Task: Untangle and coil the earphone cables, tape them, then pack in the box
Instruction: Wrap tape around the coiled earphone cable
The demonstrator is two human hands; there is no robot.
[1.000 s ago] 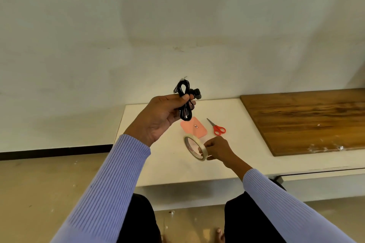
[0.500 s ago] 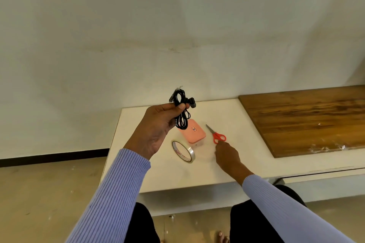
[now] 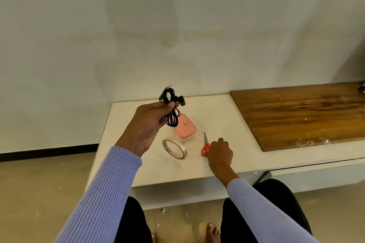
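- Left hand (image 3: 147, 124) fingers pinch the coiled earphone cable (image 3: 172, 108) above the table (image 3: 227, 116) — a slack pinch could let loops spring apart.
- Right hand (image 3: 218, 152) fingers curl at the scissors (image 3: 205, 147); grip unconfirmed — blades could snag the cable.

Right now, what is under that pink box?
The pink box rests on the white table, beside the tape roll and scissors. Whatever lies beneath or inside it is covered.
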